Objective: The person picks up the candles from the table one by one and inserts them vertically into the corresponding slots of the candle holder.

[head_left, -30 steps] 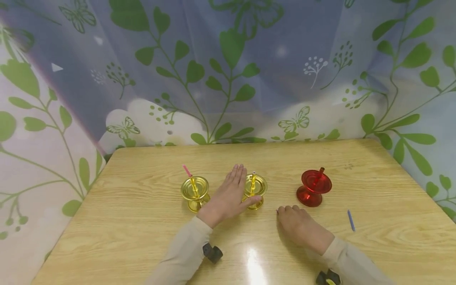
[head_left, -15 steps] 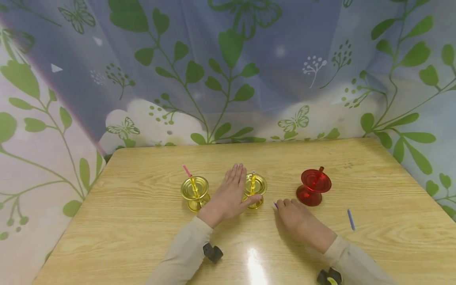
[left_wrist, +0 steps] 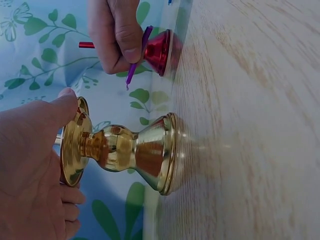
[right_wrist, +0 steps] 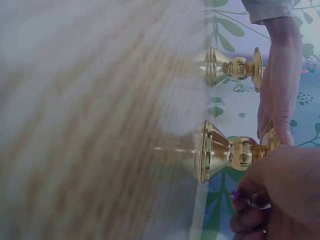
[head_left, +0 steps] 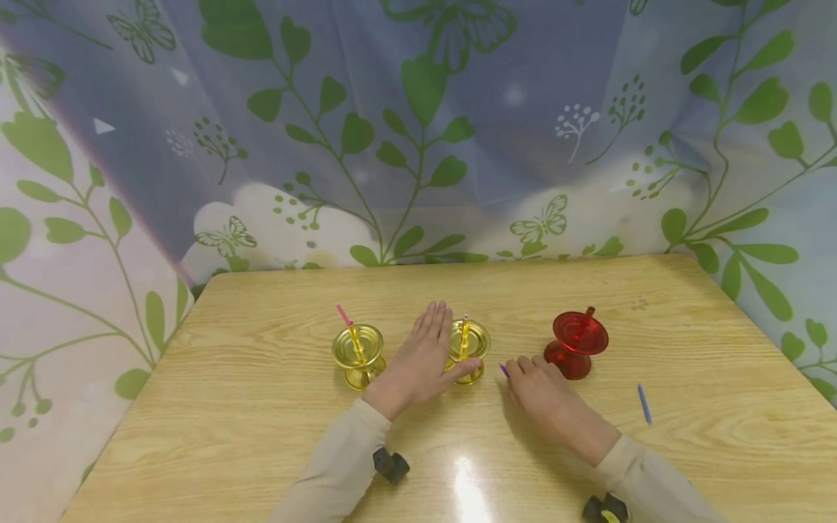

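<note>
A gold candle holder (head_left: 480,340) stands upright in the middle of the table. My left hand (head_left: 415,367) touches its dish, straight fingers along the left side and thumb spread across the near side. In the left wrist view, the thumb lies right at the dish rim of the gold holder (left_wrist: 116,146). Just right of it, my right hand (head_left: 546,396) pinches a thin purple candle (left_wrist: 131,73) between thumb and fingers, low over the table. Only the purple tip shows beyond the fingers in the head view. A red candle holder (head_left: 578,338) stands behind the right hand.
Left of my left hand, another gold candle holder (head_left: 358,347) bears a pink candle (head_left: 343,314) leaning slightly left. A blue candle (head_left: 644,404) lies on the wooden table (head_left: 229,407) at the right. Behind the table hangs a leaf-patterned cloth (head_left: 510,145).
My right hand has shifted slightly forward and left, and more of the purple candle's tip shows past the fingers. The left hand keeps its place at the middle gold holder.
</note>
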Demonstrator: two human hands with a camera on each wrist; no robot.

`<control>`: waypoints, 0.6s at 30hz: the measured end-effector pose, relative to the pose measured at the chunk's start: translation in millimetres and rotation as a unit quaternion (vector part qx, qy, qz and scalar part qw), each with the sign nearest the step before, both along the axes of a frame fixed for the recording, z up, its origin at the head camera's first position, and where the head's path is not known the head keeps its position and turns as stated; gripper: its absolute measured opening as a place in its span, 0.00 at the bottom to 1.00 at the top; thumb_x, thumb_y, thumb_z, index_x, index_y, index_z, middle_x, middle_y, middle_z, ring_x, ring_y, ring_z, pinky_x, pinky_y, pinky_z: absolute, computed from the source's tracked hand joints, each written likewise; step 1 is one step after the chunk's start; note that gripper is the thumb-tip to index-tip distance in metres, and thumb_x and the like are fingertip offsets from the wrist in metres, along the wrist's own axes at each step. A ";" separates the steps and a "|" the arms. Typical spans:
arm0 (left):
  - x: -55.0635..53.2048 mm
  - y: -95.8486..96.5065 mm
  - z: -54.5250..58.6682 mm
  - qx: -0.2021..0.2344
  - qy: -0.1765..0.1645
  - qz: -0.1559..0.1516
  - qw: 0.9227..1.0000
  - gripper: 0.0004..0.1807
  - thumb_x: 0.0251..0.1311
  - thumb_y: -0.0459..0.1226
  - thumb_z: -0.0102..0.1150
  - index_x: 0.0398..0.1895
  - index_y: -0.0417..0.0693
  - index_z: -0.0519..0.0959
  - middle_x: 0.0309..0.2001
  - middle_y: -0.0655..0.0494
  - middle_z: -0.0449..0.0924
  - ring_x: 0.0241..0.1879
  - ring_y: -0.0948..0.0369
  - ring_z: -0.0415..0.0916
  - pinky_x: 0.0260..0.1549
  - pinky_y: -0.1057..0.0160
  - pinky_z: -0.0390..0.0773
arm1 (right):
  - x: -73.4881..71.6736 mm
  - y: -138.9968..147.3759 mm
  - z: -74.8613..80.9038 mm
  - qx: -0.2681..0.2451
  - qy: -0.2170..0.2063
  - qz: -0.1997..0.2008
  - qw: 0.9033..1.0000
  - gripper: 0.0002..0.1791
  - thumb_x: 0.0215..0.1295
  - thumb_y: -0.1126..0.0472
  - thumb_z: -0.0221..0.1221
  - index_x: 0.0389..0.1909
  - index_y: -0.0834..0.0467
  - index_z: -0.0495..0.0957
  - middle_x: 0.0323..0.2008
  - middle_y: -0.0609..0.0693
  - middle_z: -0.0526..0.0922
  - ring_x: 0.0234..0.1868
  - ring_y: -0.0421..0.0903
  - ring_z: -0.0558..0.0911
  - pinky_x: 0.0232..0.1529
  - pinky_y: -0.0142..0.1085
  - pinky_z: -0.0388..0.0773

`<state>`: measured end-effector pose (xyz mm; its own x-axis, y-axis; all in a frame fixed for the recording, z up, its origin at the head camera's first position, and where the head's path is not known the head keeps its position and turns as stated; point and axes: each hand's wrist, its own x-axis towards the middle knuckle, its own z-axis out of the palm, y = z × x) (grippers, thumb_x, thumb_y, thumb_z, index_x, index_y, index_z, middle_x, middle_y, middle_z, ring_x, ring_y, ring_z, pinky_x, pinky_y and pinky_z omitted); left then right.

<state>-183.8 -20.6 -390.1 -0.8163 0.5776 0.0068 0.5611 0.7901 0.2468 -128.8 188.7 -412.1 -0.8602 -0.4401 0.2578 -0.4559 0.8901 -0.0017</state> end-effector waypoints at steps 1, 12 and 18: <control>0.0 0.0 -0.1 0.001 -0.001 0.000 1.000 0.52 0.66 0.67 0.29 0.75 0.35 0.36 0.76 0.40 0.30 0.75 0.50 0.27 0.72 0.57 0.35 | -0.2 -0.1 -0.5 0.000 0.006 0.001 1.000 0.07 0.62 0.68 0.61 0.32 0.64 0.72 0.23 0.52 0.72 0.27 0.50 0.72 0.26 0.40 0.72; -0.1 0.3 -0.6 0.005 -0.003 0.003 1.000 0.51 0.67 0.67 0.31 0.75 0.35 0.37 0.76 0.40 0.31 0.75 0.50 0.27 0.72 0.57 0.37 | -1.8 -1.4 -2.0 -0.007 0.042 -0.002 0.999 0.07 0.61 0.67 0.59 0.29 0.61 0.70 0.23 0.50 0.68 0.26 0.50 0.67 0.25 0.37 0.62; -0.2 0.5 0.2 0.000 -0.002 0.004 1.000 0.52 0.66 0.67 0.29 0.75 0.35 0.36 0.76 0.40 0.30 0.75 0.50 0.27 0.72 0.56 0.37 | -3.3 -0.8 -1.5 -0.019 0.052 0.002 0.998 0.08 0.61 0.67 0.59 0.27 0.61 0.68 0.23 0.50 0.67 0.26 0.50 0.66 0.25 0.37 0.61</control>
